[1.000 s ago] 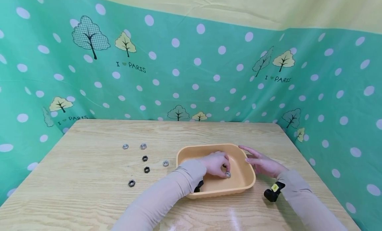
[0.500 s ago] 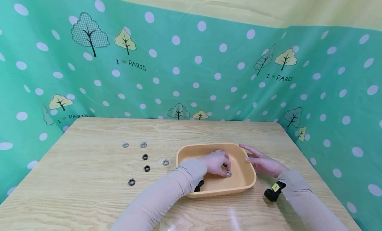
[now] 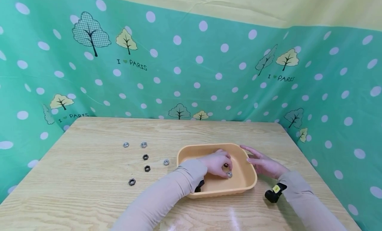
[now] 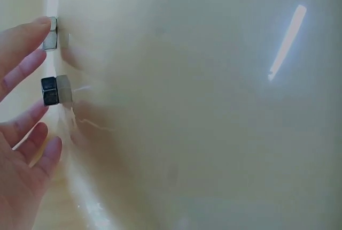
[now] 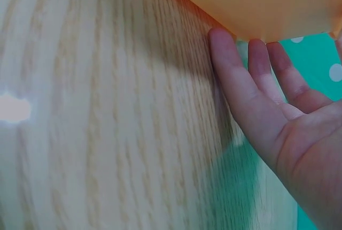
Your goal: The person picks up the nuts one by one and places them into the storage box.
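Note:
My left hand [image 3: 215, 163] reaches down into a tan plastic tray [image 3: 209, 192]. Thumb and index fingertips pinch a silver hex nut [image 3: 229, 174] at the tray's floor; in the left wrist view this silver nut [image 4: 51, 33] sits between them. A black hex nut [image 4: 49, 91] stands on the tray floor just below it, near the other fingers, apart from the silver one. Outside the tray's right end, my right hand [image 3: 265, 165] rests with its fingers extended against rim and wall. In the right wrist view the fingertips [image 5: 258, 48] touch the tray's outer side.
Left of the tray, several loose nuts lie scattered on the wooden table [image 3: 89, 198]: silver ones such as the nut [image 3: 166, 162] nearest the tray, and black ones such as the nut [image 3: 132, 182] toward the front. A green dotted cloth [image 3: 191, 75] hangs behind.
The left fingers have shifted slightly, and more of the black nut shows beneath them. The silver nut and the right hand stay nearly in place against the tray.

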{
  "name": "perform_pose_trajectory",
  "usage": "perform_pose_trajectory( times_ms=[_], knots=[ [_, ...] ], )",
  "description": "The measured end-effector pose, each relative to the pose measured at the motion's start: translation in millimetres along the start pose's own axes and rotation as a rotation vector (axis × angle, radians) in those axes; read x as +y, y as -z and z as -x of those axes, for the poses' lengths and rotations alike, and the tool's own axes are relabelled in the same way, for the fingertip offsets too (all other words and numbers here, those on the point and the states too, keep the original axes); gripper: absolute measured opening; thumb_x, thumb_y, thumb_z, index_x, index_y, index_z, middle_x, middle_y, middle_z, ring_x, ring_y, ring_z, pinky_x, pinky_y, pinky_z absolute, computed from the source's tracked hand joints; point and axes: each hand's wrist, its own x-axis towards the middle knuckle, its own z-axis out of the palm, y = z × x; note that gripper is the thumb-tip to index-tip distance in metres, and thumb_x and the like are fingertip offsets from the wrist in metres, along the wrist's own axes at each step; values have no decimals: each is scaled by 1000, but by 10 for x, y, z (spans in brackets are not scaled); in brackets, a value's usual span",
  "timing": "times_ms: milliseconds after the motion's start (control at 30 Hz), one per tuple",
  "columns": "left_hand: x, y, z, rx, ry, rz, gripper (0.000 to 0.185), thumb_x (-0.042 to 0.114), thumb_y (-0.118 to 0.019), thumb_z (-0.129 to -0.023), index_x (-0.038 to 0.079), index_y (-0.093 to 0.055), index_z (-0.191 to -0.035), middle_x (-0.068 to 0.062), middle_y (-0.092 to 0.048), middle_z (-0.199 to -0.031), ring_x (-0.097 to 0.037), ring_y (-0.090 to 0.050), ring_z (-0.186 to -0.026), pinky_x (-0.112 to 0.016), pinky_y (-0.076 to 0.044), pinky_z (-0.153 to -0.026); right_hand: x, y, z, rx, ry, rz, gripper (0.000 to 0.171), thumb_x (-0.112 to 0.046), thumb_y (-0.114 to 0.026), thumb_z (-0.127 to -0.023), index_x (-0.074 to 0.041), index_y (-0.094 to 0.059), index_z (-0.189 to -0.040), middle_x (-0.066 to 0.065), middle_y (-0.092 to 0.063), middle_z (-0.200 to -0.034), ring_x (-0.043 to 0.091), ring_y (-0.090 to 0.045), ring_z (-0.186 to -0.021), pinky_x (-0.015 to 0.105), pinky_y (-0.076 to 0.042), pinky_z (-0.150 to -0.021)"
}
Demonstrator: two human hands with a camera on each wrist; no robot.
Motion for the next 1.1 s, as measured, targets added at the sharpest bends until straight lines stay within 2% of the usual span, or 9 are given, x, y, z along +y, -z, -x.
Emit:
perform_pose_trajectory(
  times_ms=[300, 633, 867, 1100],
  knots=[
    [-21, 96, 44, 55, 35, 77, 35, 39, -74, -80, 17, -68, -106, 3, -57, -121, -12, -49, -115, -17, -37, -101, -9, 14, -23, -16, 10, 1, 68, -26, -47, -99, -21, -7, -153, 31, -10, -153, 25, -49, -123, 46, -47, -98],
    [-58, 199, 17, 95, 103, 146, 27, 29, -66, -88, 14, -65, -111, 2, -59, -119, -8, -56, -105, -18, -44, -94, -29, 33, -30, -23, 27, 13, 66, -25, -46, -99, -22, -7, -153, 31, -13, -152, 19, -51, -120, 42, -47, -97],
    [-83, 272, -17, 84, 96, 225, 26, 27, -61, -92, 12, -64, -112, 0, -65, -113, -12, -58, -106, -20, -45, -93, 3, 36, -24, 19, 7, 39, 67, -27, -47, -99, -22, -7, -153, 29, -15, -153, 23, -49, -124, 43, -46, -99],
    [-60, 326, 48, 42, 106, 262, 23, 29, -58, -93, 13, -65, -109, 2, -65, -110, -12, -57, -107, -20, -44, -95, 12, 6, -10, 42, 16, 58, 66, -27, -47, -99, -20, -10, -152, 30, -15, -152, 27, -47, -126, 44, -47, -98]
  ],
)
